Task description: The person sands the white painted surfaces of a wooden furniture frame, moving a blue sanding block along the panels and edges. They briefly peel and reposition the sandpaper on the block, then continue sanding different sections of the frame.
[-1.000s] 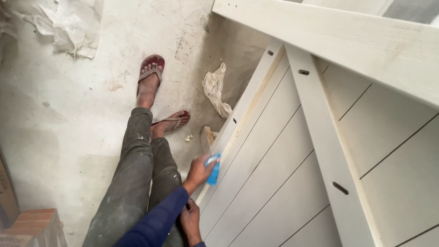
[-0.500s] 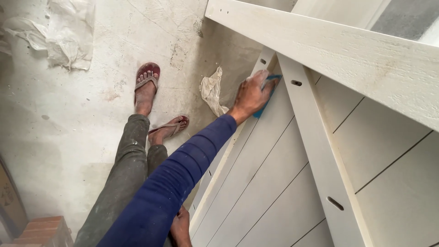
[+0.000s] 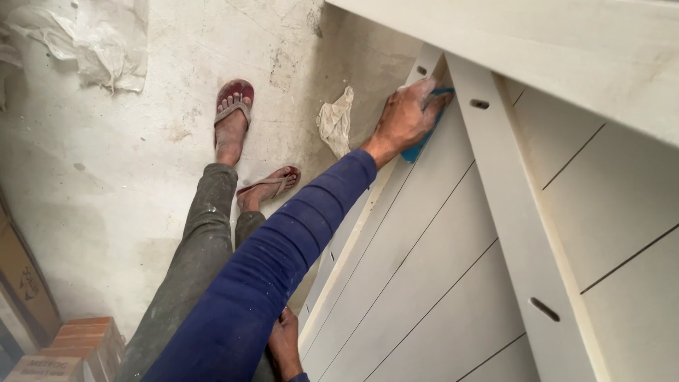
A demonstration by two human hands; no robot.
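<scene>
While your right arm is stretching out straight in its blue sleeve, your right hand (image 3: 404,119) is pressing flat, fingers wrapped over one blue sanding pad (image 3: 423,139), against the pale grooved door panel (image 3: 424,233), close beside its upright rail (image 3: 520,212). Your left hand (image 3: 285,344) is hanging low at the panel's near edge, touching it; whether it is gripping, you cannot tell. Two red sandals (image 3: 235,99) are standing on the dusty floor (image 3: 106,177), and one crumpled rag (image 3: 337,122) is lying near the panel.
</scene>
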